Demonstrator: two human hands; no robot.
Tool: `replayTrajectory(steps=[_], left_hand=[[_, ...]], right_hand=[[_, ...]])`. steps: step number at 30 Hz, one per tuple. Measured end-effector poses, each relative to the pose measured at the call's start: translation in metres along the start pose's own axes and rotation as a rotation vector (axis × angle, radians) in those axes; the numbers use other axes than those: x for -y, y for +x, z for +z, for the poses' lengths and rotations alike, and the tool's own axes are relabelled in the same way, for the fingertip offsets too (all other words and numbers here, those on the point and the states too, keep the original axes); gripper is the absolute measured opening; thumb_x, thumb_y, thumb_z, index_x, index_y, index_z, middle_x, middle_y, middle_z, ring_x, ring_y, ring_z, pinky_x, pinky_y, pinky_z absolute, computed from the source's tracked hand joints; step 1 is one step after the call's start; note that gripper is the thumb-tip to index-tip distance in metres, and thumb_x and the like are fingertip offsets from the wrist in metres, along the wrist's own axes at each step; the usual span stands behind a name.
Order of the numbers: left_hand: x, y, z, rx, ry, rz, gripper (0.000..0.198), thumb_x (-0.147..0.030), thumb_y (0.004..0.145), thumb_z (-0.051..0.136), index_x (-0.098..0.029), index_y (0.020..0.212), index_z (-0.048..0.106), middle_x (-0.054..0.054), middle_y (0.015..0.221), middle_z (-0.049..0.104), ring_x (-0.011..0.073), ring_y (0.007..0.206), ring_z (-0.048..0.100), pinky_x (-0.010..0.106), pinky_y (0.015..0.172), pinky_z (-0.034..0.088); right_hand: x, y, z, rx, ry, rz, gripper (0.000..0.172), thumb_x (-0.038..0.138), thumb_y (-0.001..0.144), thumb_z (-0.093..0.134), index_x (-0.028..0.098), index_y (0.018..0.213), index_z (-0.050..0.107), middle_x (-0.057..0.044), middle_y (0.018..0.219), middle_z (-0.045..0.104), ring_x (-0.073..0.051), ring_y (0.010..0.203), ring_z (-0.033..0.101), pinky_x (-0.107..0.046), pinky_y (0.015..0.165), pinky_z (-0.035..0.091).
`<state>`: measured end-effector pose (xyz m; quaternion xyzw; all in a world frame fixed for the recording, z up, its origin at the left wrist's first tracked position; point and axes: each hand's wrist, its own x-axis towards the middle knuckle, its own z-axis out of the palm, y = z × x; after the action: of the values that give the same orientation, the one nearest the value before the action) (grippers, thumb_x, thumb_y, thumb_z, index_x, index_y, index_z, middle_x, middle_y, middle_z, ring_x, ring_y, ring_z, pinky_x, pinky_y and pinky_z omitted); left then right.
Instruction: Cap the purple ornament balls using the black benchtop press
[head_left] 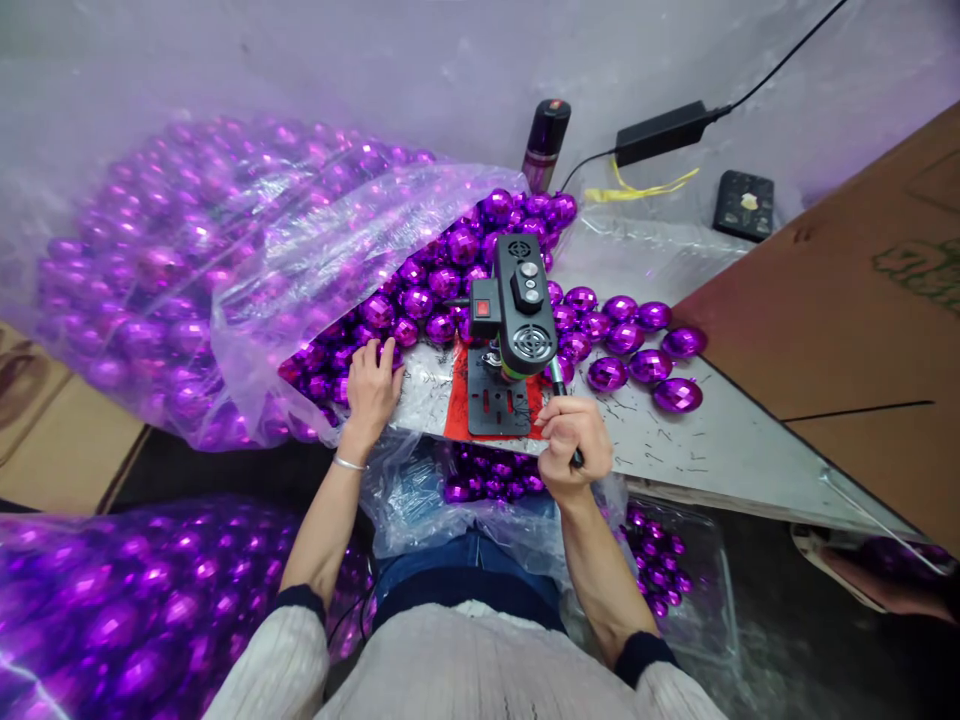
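A small black machine (517, 310) with a red switch stands on a black base plate over a red mat (457, 405) at the table's front edge. My right hand (571, 445) is closed around the machine's black lever handle (559, 378). My left hand (373, 385) rests with fingers spread on the heap of shiny purple faceted balls (442, 285) spilling from a clear plastic bag (225, 270) to the left of the machine. More loose purple balls (637, 350) lie to the right of the machine.
A bag of purple balls (487, 480) sits on my lap; others lie at lower left (127, 610) and lower right (660, 570). A dark bottle (545, 140), power adapter (660, 132) and small black box (742, 205) sit at the back. Brown cardboard (847, 330) leans at right.
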<state>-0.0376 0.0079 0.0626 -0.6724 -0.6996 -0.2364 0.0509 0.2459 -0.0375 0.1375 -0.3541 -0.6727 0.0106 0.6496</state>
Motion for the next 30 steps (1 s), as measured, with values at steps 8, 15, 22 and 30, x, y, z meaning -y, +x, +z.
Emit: replayTrajectory(steps=[8, 15, 22, 30], left_hand=[[0.004, 0.010, 0.010, -0.063, -0.238, 0.135, 0.066, -0.057, 0.090, 0.068, -0.015, 0.140, 0.056, 0.018, 0.130, 0.064, 0.0301, 0.121, 0.065, 0.042, 0.102, 0.056], [0.001, 0.006, 0.014, 0.014, -0.293, 0.261, 0.061, -0.052, 0.089, 0.072, -0.017, 0.138, 0.057, 0.015, 0.130, 0.064, 0.0280, 0.120, 0.067, 0.041, 0.103, 0.058], [0.001, 0.003, 0.021, 0.063, -0.284, 0.233, 0.060, -0.048, 0.090, 0.072, -0.020, 0.140, 0.056, 0.015, 0.133, 0.062, 0.0278, 0.120, 0.067, 0.039, 0.099, 0.059], [-0.008, 0.004, 0.024, 0.113, -0.259, 0.172, 0.060, -0.050, 0.094, 0.065, -0.020, 0.144, 0.052, 0.015, 0.139, 0.062, 0.0276, 0.126, 0.065, 0.039, 0.103, 0.056]], right_hand=[[-0.002, -0.001, -0.002, 0.001, 0.022, 0.002, 0.025, 0.020, 0.101, 0.049, 0.021, 0.077, 0.056, 0.000, 0.073, 0.063, -0.012, 0.068, 0.064, -0.026, 0.060, 0.050], [0.008, -0.029, 0.019, -0.268, 0.206, 0.314, 0.057, 0.048, 0.092, 0.067, 0.030, 0.142, 0.047, -0.007, 0.121, 0.061, -0.009, 0.063, 0.060, -0.028, 0.055, 0.054], [0.072, -0.068, 0.094, 0.456, 0.277, 0.333, 0.037, 0.041, 0.099, 0.054, 0.022, 0.131, 0.057, -0.012, 0.116, 0.068, -0.018, 0.088, 0.068, -0.034, 0.079, 0.060], [0.089, -0.025, 0.203, 1.056, -0.011, 0.153, 0.022, 0.034, 0.098, 0.056, 0.018, 0.111, 0.065, -0.011, 0.101, 0.072, -0.023, 0.099, 0.066, -0.037, 0.092, 0.053]])
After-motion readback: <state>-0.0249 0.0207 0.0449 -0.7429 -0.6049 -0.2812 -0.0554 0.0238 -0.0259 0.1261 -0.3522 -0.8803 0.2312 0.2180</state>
